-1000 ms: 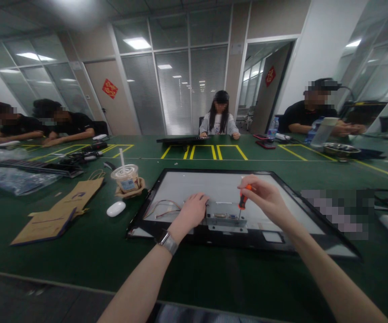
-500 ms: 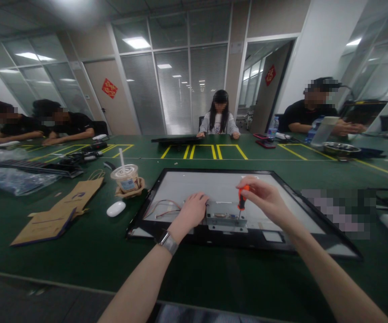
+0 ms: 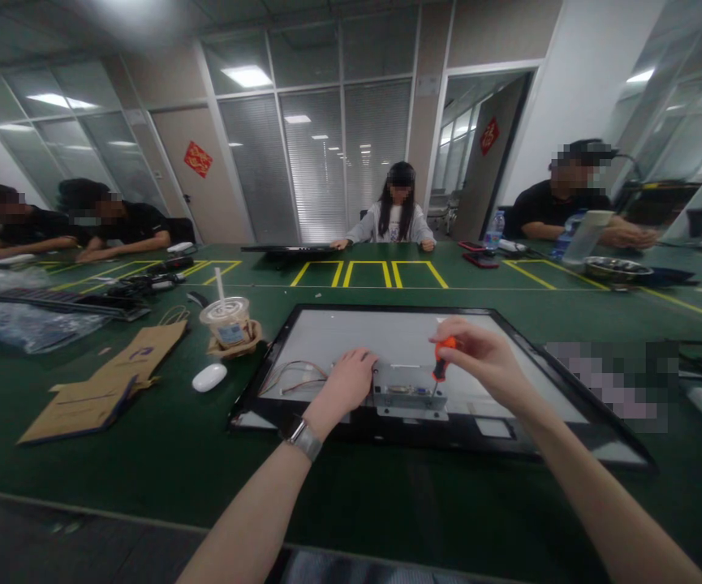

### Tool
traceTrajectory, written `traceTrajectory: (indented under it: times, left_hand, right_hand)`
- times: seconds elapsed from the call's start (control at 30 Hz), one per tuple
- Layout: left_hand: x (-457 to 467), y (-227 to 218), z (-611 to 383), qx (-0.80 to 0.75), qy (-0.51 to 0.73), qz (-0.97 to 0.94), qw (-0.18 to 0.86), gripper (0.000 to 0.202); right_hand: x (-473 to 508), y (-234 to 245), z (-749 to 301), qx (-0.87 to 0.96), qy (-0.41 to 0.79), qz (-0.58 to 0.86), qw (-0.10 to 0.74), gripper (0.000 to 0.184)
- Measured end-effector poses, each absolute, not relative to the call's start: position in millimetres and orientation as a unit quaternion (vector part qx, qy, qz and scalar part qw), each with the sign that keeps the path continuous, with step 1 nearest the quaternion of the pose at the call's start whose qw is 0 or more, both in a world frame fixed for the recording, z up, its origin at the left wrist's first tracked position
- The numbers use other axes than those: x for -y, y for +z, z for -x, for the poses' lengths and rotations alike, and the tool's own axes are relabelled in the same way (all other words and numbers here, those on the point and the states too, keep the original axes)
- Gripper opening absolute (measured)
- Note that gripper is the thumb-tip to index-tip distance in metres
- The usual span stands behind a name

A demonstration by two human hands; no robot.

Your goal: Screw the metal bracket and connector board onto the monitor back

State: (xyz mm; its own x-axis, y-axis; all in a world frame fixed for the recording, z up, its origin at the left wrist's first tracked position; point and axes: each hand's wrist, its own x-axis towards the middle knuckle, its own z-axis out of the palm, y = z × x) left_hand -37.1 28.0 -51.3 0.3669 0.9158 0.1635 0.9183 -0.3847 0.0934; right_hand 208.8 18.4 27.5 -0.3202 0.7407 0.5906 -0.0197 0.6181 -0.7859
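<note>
Lying flat on a green table (image 3: 144,478), one display panel (image 3: 405,349): black frame, pale face, long axis running from 9 to 3 o'clock. One watch (image 3: 303,438), on the wrist of the left hand (image 3: 349,380). That hand lies palm down, fingers at the 9 o'clock end of a metal bracket (image 3: 411,401); whether they grip it or only rest there, cannot tell. The bracket, fitted with connector ports, stands near the panel's 6 o'clock edge, long axis likewise from 9 to 3. One screwdriver (image 3: 441,369), orange and black, nearly upright: long axis leaning from 1 o'clock at the butt to 7 o'clock at the tip, which points down to the bracket's 3 o'clock end. One right hand (image 3: 478,357), thumb and fingers pinching the top of the handle; lower handle and shaft extend below the grip. One white mouse-shaped item (image 3: 209,377), at 9 o'clock from the left hand, a brown paper bag (image 3: 104,377) farther out. One lidded cup (image 3: 229,324) with straw, at 10 o'clock. One dark slab (image 3: 290,251), across the table at 11 o'clock, a seated person's (image 3: 396,219) hand at its 3 o'clock end.
</note>
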Motion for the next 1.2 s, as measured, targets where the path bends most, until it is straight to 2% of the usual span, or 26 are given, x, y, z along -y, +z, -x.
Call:
traceTrajectory:
  times: [0.13, 0.33, 0.67, 0.87, 1.07, 1.2]
  left_hand:
    - [-26, -50, 36, 0.556, -0.096, 0.826, 0.006, 0.038]
    - [-26, -50, 36, 0.553, -0.095, 0.828, 0.015, 0.037]
    - [-25, -50, 37, 0.553, -0.102, 0.827, 0.010, 0.039]
    - [-25, -50, 37, 0.548, -0.104, 0.830, 0.016, 0.040]
    - [-25, -49, 36, 0.549, -0.096, 0.830, 0.021, 0.039]
    - [-26, -48, 36, 0.551, -0.085, 0.830, 0.021, 0.041]
  right_hand:
    - [-16, 27, -208, 0.734, 0.353, 0.253, 0.522, 0.013]
    - [-13, 24, -206, 0.746, 0.344, 0.281, 0.497, 0.026]
    - [-23, 23, -209, 0.729, 0.285, 0.289, 0.551, 0.015]
    - [-21, 20, -210, 0.721, 0.350, 0.300, 0.517, 0.023]
    - [-22, 20, -208, 0.760, 0.312, 0.300, 0.485, 0.022]
    - [-26, 18, -210, 0.768, 0.265, 0.325, 0.484, 0.032]
